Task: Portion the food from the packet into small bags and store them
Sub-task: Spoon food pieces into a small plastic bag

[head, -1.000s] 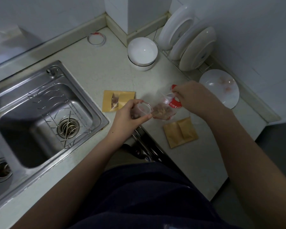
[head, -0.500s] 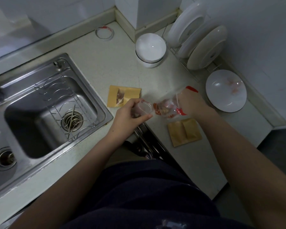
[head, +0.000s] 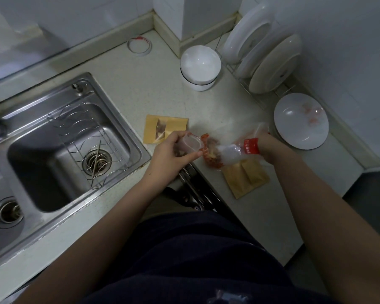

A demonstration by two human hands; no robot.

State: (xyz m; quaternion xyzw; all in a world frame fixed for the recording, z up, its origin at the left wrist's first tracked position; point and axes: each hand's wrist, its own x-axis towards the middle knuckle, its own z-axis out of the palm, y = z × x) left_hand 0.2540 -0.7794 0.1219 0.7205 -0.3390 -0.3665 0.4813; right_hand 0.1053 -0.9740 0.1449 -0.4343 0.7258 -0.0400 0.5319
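The packet (head: 230, 151) is gripped crosswise by the right hand (head: 270, 148), mouth leftward. A small bag (head: 190, 144) is pinched by the left hand (head: 169, 154).

Dim, cool, flat light leaves soft glare on the racked plates (head: 274, 64) and steel sink (head: 123, 121), the packet (head: 230, 150) is smeared by blur, and wide-angle distortion bows lines near the edges.

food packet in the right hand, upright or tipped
Tipped: the food packet lies sideways, right hand at its back end, mouth toward the small bag.
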